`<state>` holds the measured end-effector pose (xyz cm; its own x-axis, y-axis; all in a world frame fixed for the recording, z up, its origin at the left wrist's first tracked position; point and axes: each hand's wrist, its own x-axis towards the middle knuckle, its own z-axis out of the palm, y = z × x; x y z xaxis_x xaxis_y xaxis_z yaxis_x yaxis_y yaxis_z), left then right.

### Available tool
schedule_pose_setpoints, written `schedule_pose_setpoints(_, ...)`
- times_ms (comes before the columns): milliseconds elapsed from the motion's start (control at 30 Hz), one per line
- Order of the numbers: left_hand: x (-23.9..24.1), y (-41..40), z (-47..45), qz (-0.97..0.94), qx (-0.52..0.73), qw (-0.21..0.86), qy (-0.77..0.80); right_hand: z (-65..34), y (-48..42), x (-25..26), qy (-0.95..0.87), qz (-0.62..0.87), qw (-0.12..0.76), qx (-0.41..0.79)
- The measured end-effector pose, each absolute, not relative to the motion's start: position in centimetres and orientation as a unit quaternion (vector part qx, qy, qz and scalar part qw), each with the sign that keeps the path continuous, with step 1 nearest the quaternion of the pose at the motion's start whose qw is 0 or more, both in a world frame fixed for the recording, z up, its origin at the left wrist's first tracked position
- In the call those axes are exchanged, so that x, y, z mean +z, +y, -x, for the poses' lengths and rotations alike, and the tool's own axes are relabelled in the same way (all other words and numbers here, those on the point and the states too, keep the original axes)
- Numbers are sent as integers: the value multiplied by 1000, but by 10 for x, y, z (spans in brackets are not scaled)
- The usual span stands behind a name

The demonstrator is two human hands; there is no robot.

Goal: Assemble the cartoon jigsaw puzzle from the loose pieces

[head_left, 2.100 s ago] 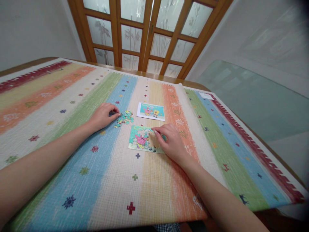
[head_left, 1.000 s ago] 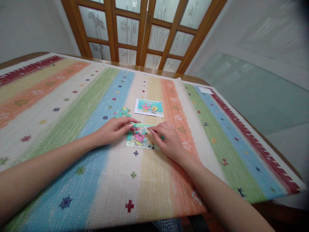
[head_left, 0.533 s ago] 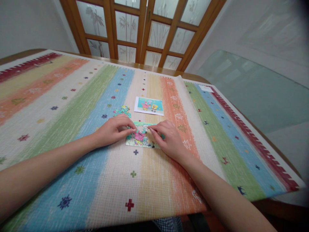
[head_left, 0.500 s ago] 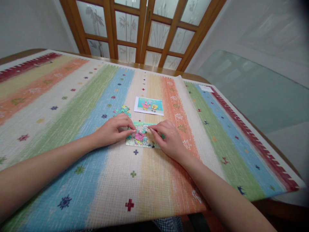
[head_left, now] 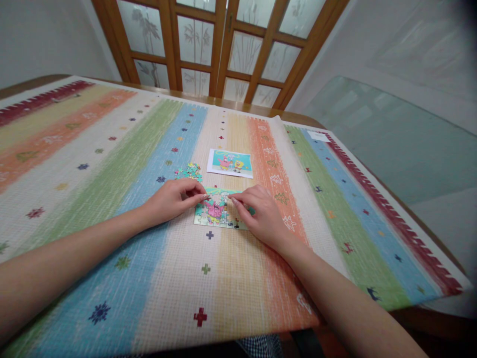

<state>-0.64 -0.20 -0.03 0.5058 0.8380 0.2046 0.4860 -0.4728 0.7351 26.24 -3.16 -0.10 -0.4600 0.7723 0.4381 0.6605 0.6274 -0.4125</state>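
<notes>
A partly built cartoon jigsaw puzzle (head_left: 218, 214) lies on the striped mat in the middle of the table. My left hand (head_left: 175, 199) rests at its left edge, fingers pinched together at the puzzle's top left; whatever is between them is too small to name. My right hand (head_left: 259, 214) lies over the puzzle's right part, fingers curled, fingertips pressing on the top edge. A small heap of loose puzzle pieces (head_left: 189, 172) sits just beyond my left hand. A reference picture card (head_left: 230, 163) lies further back.
A colourful striped mat (head_left: 112, 164) covers the wooden table. A white label (head_left: 318, 135) lies near the mat's far right corner. A glass-topped surface (head_left: 391, 149) stands to the right. Wooden doors with frosted panes (head_left: 216, 44) are behind the table.
My left hand has come from the loose pieces to the puzzle's top left edge and stays there, fingers pinched. My right hand has held its place on the puzzle.
</notes>
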Motion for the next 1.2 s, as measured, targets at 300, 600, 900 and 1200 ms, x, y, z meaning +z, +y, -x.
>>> schedule_pose_setpoints(300,-3,-1,6,-789,295,324,430,-262,-32,0,-846,434,292,101)
schedule_pose_setpoints(600,-2,2,1,-827,310,248,397,-259,-31,-4,-850,432,286,94)
schedule_pose_setpoints(900,-10,7,3,-840,328,202,382,-258,-33,1,-859,414,283,106)
schedule_pose_setpoints(1200,-9,5,1,-837,326,216,384,-255,-38,6,-849,436,291,64)
